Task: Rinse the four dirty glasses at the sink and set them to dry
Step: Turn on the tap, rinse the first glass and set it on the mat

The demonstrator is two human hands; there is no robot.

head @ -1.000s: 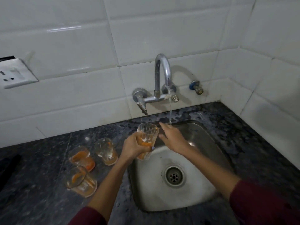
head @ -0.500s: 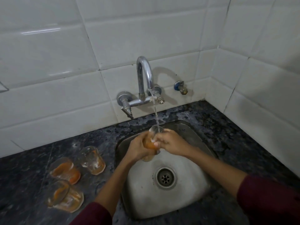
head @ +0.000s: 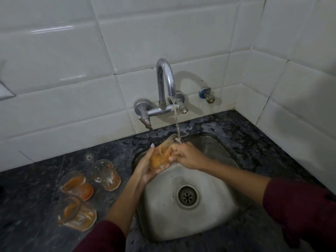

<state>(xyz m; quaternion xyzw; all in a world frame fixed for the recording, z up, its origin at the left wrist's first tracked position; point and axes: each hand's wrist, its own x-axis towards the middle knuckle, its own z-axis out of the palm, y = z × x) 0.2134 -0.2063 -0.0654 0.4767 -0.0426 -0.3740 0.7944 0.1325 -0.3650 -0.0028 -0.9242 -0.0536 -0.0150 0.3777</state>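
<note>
A clear glass smeared with orange residue [head: 161, 155] is tilted over the steel sink [head: 209, 224], its mouth under the running stream from the chrome tap [head: 164, 84]. My left hand [head: 145, 170] cradles it from below. My right hand [head: 187, 156] grips its upper side, fingers at the rim. Three more dirty glasses stand upright on the dark counter left of the sink: one nearest the sink [head: 107, 175], one further left [head: 76, 185], one at the front [head: 76, 213]. All three carry orange residue.
The dark speckled stone counter [head: 36, 197] surrounds the sink. White tiled walls [head: 291, 115] meet in a corner at the right. A small wall valve [head: 207, 95] sits right of the tap. The drain [head: 187, 197] is open in the basin.
My left hand brought the glass from upright beside the stream into it and tilted it. My right hand came onto the glass. The camera shifted right, dropping the wall socket from view.
</note>
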